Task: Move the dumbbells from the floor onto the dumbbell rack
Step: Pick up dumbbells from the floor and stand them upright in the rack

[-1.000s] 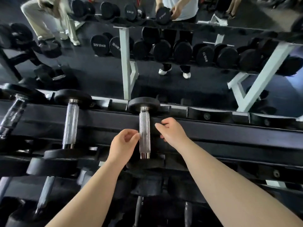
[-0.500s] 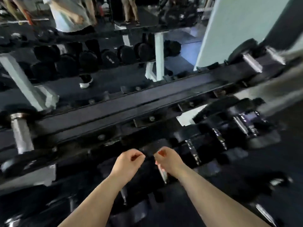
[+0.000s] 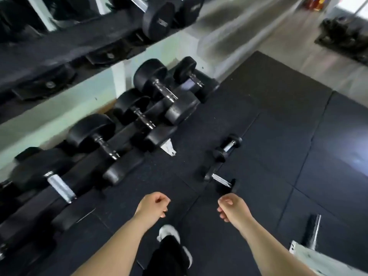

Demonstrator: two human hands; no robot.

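Two small black dumbbells with chrome handles lie on the dark rubber floor: one (image 3: 227, 147) farther off, one (image 3: 220, 179) just beyond my right hand. My left hand (image 3: 153, 204) and my right hand (image 3: 231, 207) hang in front of me with fingers loosely curled and hold nothing. The dumbbell rack (image 3: 65, 44) runs along the left. Its low tier carries several big black dumbbells (image 3: 157, 90). The upper tier holds more (image 3: 159, 18) at the top.
My leg and white shoe (image 3: 169, 236) show between my arms. A white frame with a black bar (image 3: 310, 248) stands at the lower right. A pale floor and a dark piece of equipment (image 3: 342, 32) lie at the top right.
My hands have left the chrome handle of the dumbbell on the rack and dropped. The view has swung right and down, from the rack to the floor with the two small dumbbells.
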